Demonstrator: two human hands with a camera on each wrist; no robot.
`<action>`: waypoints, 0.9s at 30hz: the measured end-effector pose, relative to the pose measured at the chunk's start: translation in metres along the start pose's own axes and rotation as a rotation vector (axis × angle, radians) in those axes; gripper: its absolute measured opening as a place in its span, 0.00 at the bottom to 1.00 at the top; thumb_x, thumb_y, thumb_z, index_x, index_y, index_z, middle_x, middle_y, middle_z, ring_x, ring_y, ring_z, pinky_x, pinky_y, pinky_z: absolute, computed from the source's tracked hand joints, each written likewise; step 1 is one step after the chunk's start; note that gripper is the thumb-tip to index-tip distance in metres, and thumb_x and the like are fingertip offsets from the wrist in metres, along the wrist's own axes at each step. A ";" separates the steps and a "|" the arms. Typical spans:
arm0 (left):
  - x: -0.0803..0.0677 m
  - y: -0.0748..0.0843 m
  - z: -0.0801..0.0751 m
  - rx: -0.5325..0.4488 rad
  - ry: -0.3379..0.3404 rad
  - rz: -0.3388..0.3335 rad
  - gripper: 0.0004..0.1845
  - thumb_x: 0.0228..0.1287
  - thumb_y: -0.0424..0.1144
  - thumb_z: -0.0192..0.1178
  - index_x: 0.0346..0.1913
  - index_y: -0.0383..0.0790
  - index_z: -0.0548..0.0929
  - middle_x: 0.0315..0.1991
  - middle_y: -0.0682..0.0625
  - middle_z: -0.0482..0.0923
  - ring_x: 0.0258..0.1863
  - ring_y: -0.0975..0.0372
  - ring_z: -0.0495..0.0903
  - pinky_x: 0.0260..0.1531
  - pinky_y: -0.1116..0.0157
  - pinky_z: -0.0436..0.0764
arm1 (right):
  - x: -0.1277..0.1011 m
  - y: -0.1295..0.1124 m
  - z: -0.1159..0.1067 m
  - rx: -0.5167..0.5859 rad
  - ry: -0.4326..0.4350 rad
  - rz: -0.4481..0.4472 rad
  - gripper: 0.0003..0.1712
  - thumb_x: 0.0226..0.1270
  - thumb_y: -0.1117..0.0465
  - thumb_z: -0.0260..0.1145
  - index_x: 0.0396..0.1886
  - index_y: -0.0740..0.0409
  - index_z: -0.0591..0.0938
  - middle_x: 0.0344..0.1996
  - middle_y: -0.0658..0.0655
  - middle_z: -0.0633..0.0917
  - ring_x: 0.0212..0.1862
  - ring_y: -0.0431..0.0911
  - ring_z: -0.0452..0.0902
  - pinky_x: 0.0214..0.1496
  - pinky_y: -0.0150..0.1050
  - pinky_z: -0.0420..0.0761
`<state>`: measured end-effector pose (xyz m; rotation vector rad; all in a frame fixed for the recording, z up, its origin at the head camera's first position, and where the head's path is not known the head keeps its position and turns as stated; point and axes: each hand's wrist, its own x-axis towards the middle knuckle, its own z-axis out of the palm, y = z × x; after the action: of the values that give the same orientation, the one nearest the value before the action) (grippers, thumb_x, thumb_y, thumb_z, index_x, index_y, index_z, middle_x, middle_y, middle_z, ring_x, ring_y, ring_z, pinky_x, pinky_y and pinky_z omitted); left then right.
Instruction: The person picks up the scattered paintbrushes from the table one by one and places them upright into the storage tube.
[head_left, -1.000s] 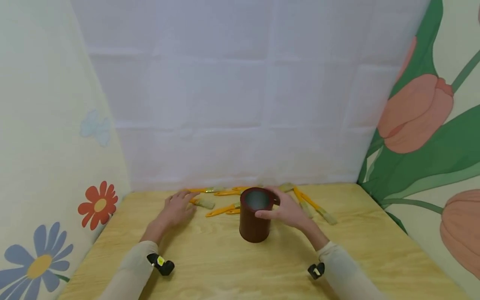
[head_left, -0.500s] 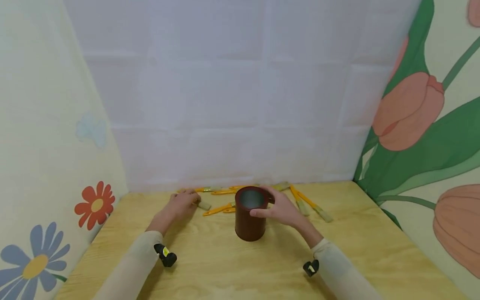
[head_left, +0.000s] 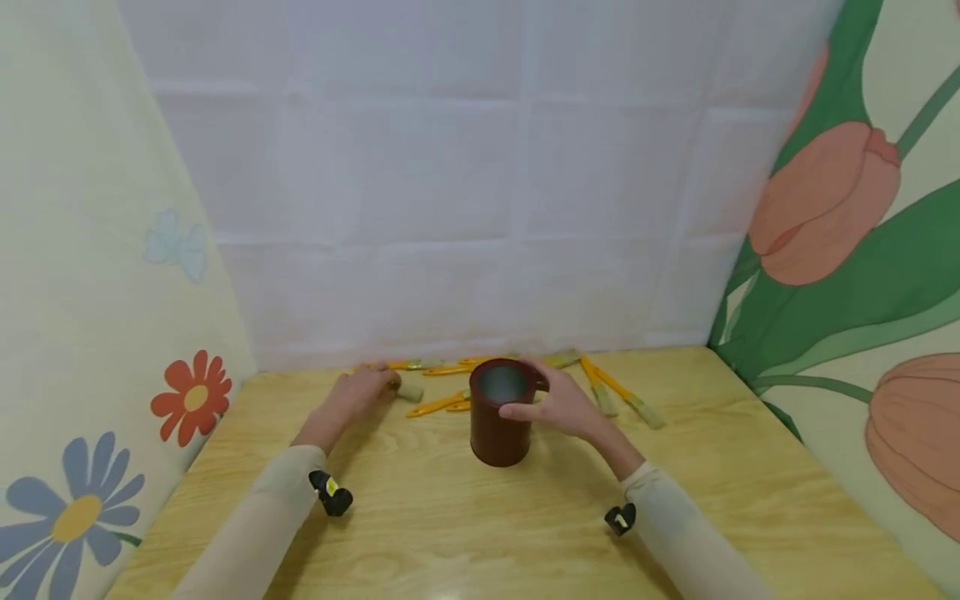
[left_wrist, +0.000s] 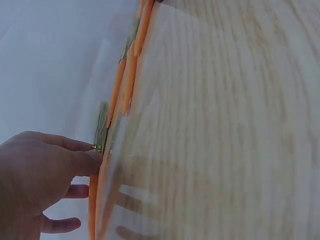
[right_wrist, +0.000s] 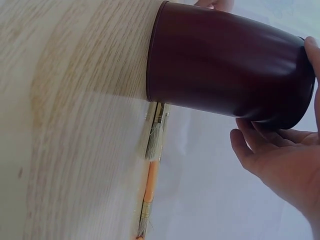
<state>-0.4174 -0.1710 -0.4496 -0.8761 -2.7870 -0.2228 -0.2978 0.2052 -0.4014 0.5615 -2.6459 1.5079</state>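
A dark red cup [head_left: 498,429] stands upright on the wooden table [head_left: 465,517]. My right hand [head_left: 534,398] grips it near the rim, thumb in front and fingers behind; the right wrist view shows the cup [right_wrist: 225,75] with the right hand [right_wrist: 280,155] curled round its top. My left hand [head_left: 384,386] lies over an orange-handled paintbrush [head_left: 409,391] whose bristles stick out to the right. In the left wrist view the left hand [left_wrist: 75,165] pinches that paintbrush [left_wrist: 101,131] at its metal ferrule.
Several more orange-handled brushes [head_left: 615,396] lie scattered along the table's back edge, behind and beside the cup. A white cloth wall [head_left: 480,208] closes the back, and flower-printed panels [head_left: 90,333] stand on both sides.
My left hand has moved forward onto the brush and closed its fingers on it. The right hand keeps its hold on the cup. The head view shifted slightly.
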 end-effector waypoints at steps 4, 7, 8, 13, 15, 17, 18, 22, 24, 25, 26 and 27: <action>0.004 0.003 -0.007 0.041 0.056 0.008 0.07 0.71 0.37 0.66 0.48 0.43 0.86 0.44 0.47 0.79 0.43 0.47 0.80 0.33 0.44 0.80 | 0.000 -0.002 -0.001 0.005 0.000 0.003 0.55 0.53 0.40 0.81 0.78 0.49 0.67 0.66 0.55 0.75 0.64 0.54 0.74 0.59 0.55 0.76; 0.005 0.008 -0.015 0.065 0.103 0.027 0.08 0.72 0.37 0.65 0.51 0.41 0.84 0.43 0.47 0.78 0.40 0.50 0.80 0.28 0.52 0.81 | 0.000 -0.003 -0.001 0.009 -0.006 0.000 0.56 0.53 0.40 0.81 0.78 0.52 0.66 0.66 0.56 0.75 0.64 0.54 0.74 0.59 0.54 0.77; 0.005 0.010 -0.018 0.062 0.122 0.036 0.09 0.72 0.36 0.65 0.51 0.40 0.84 0.42 0.47 0.78 0.39 0.50 0.80 0.27 0.54 0.81 | 0.000 -0.003 -0.001 0.011 -0.007 -0.001 0.56 0.54 0.40 0.81 0.78 0.52 0.66 0.66 0.56 0.75 0.63 0.54 0.74 0.59 0.54 0.77; 0.008 0.023 -0.032 0.052 0.256 0.104 0.10 0.73 0.38 0.64 0.52 0.39 0.83 0.41 0.48 0.79 0.36 0.54 0.80 0.26 0.58 0.80 | -0.001 -0.001 -0.001 0.026 -0.012 -0.002 0.55 0.55 0.41 0.81 0.78 0.52 0.65 0.67 0.56 0.74 0.64 0.55 0.74 0.57 0.53 0.78; 0.011 0.032 -0.040 0.042 0.318 0.136 0.10 0.74 0.39 0.63 0.52 0.38 0.83 0.41 0.47 0.79 0.34 0.55 0.80 0.27 0.58 0.80 | -0.001 0.001 -0.001 0.032 -0.011 -0.005 0.55 0.55 0.42 0.81 0.78 0.52 0.65 0.67 0.56 0.74 0.64 0.56 0.74 0.56 0.52 0.79; 0.012 0.044 -0.049 0.014 0.373 0.167 0.11 0.74 0.39 0.63 0.53 0.37 0.82 0.42 0.47 0.79 0.34 0.56 0.80 0.28 0.58 0.80 | -0.002 0.002 0.000 0.037 -0.009 -0.011 0.55 0.55 0.42 0.81 0.78 0.53 0.66 0.66 0.56 0.74 0.64 0.56 0.74 0.56 0.52 0.80; 0.013 0.051 -0.055 -0.004 0.396 0.180 0.11 0.74 0.39 0.63 0.54 0.37 0.82 0.43 0.46 0.80 0.34 0.56 0.81 0.29 0.58 0.81 | -0.001 0.002 0.000 0.041 -0.008 -0.012 0.55 0.55 0.42 0.81 0.78 0.52 0.66 0.66 0.56 0.75 0.64 0.56 0.74 0.55 0.52 0.80; 0.013 0.079 -0.077 -0.099 0.445 0.199 0.11 0.76 0.40 0.61 0.55 0.39 0.81 0.46 0.47 0.79 0.38 0.57 0.82 0.32 0.58 0.82 | -0.001 0.002 0.001 0.047 -0.009 -0.013 0.54 0.55 0.43 0.81 0.77 0.51 0.66 0.67 0.56 0.74 0.64 0.56 0.74 0.56 0.52 0.80; 0.013 0.093 -0.086 -0.161 0.452 0.202 0.12 0.76 0.41 0.60 0.56 0.41 0.80 0.48 0.48 0.78 0.41 0.58 0.82 0.34 0.58 0.82 | -0.001 0.002 0.001 0.045 -0.008 -0.012 0.53 0.56 0.44 0.81 0.77 0.51 0.66 0.67 0.57 0.74 0.63 0.56 0.74 0.56 0.53 0.79; 0.013 0.098 -0.091 -0.191 0.455 0.205 0.12 0.77 0.41 0.60 0.57 0.42 0.79 0.49 0.49 0.78 0.43 0.58 0.82 0.35 0.58 0.82 | -0.001 0.002 0.001 0.046 -0.008 -0.012 0.53 0.57 0.45 0.81 0.78 0.51 0.66 0.67 0.58 0.74 0.63 0.57 0.74 0.56 0.53 0.79; 0.013 0.104 -0.095 -0.226 0.453 0.212 0.12 0.77 0.41 0.60 0.57 0.42 0.79 0.50 0.49 0.77 0.43 0.59 0.81 0.36 0.58 0.82 | -0.001 0.002 0.002 0.046 -0.008 -0.012 0.53 0.57 0.46 0.81 0.78 0.52 0.65 0.68 0.58 0.73 0.64 0.57 0.74 0.56 0.53 0.79; 0.013 0.110 -0.100 -0.259 0.452 0.222 0.13 0.77 0.41 0.60 0.58 0.42 0.78 0.51 0.49 0.77 0.44 0.58 0.81 0.37 0.58 0.82 | -0.001 0.001 0.001 0.044 -0.010 -0.008 0.53 0.58 0.47 0.81 0.78 0.53 0.65 0.67 0.59 0.73 0.64 0.57 0.74 0.56 0.53 0.79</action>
<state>-0.3484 -0.0950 -0.3411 -1.0327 -2.2562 -0.6649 -0.2971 0.2046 -0.4031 0.5836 -2.6202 1.5695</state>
